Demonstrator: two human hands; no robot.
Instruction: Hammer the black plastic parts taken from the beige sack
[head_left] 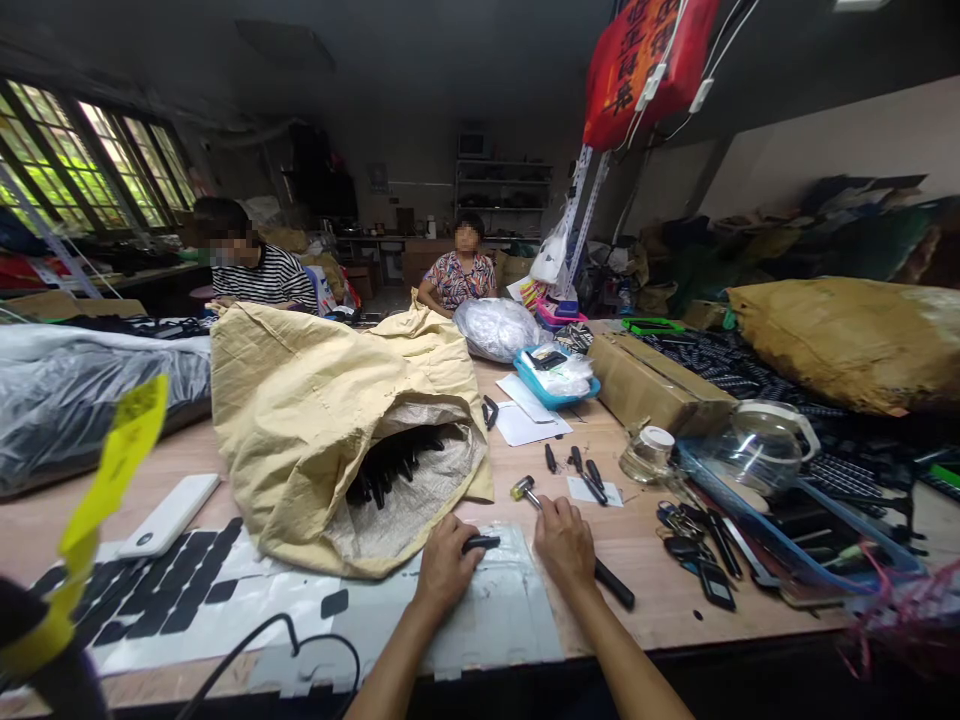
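My left hand [448, 568] is closed on a short black handle-shaped piece [481, 542], pressing it against a grey taped board [499, 610]. A hammer [616, 584] lies slantwise under my right hand [565, 545]. Those fingers are wrapped round its shaft. The small yellowish hammer head [523, 487] sticks out beyond the fingers, and the black grip shows behind the wrist. Just past my left hand, a big cream sack [300, 420] lies with its mouth toward me, dark pieces [394, 465] inside. Similar black pieces [592, 472] lie beyond the hammer.
To the right are a glass jar [648, 455], keys [686, 540], a blue tray [817, 530] and a cardboard box [656, 385]. A white power bank-like block [169, 515] and black stickers [180, 585] lie left. Two people [259, 270] sit across the table.
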